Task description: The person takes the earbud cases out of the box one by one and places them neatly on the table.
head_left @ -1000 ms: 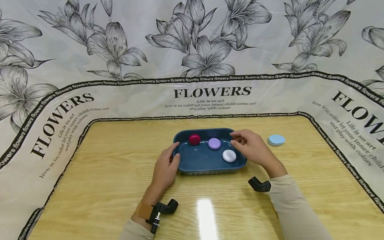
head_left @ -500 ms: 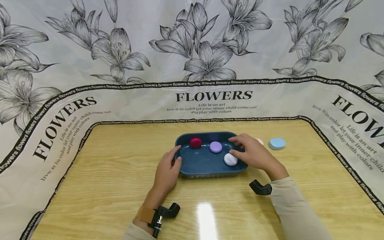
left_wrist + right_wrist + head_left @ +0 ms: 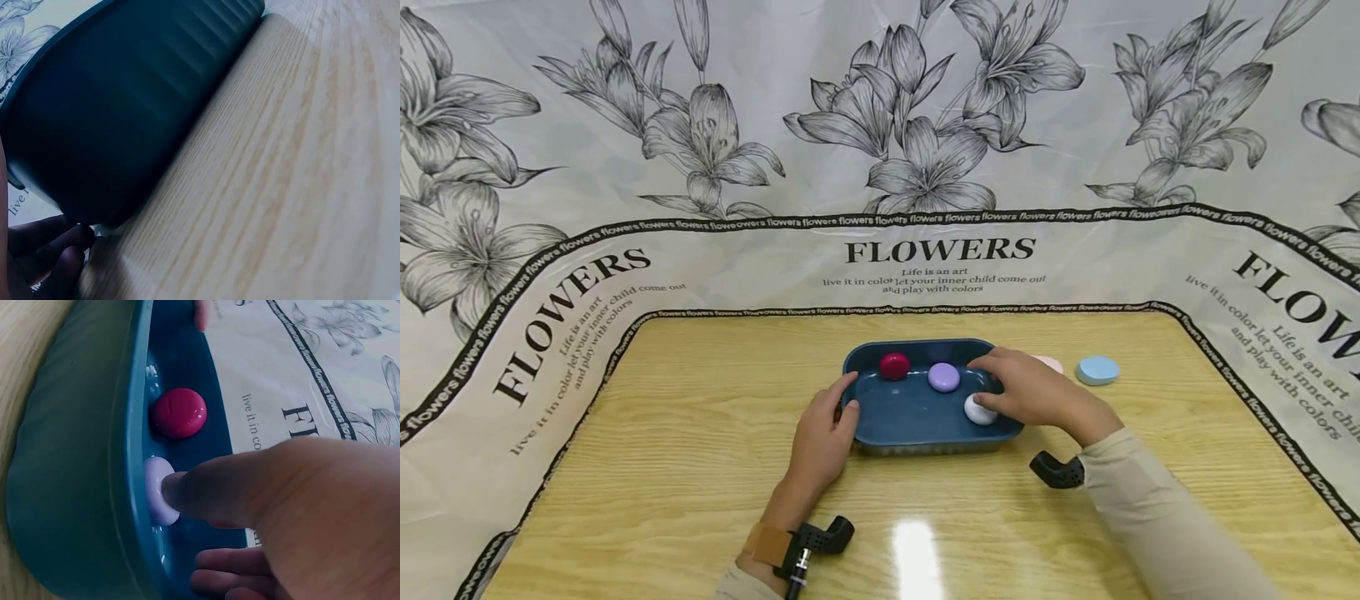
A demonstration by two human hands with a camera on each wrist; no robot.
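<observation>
A blue rectangular tray [image 3: 902, 417] with high walls holds a crimson round piece [image 3: 894, 366], a lilac round piece [image 3: 943, 377] and a white round piece [image 3: 977, 410]. All are smooth and rounded; their exact kind is unclear. My left hand [image 3: 822, 433] holds the tray's left end, thumb and index finger over the rim; in the left wrist view, other fingers [image 3: 53, 253] curl by its outer corner. Reaching over the right end, my right hand [image 3: 1037, 387] has its thumb [image 3: 212, 487] across the white piece in the head view. That white piece is hidden in the right wrist view.
To the right of the tray lie a pale blue oval piece [image 3: 1097, 370] and a pink piece [image 3: 1049, 363], partly behind my right hand. A flower-printed cloth [image 3: 932, 275] borders the wooden table [image 3: 700, 417] at the back and sides.
My right hand has lowered toward the white piece, and its thumb now overlaps it. The pink piece has come into view. My left hand stays at the tray; the head view has shifted slightly.
</observation>
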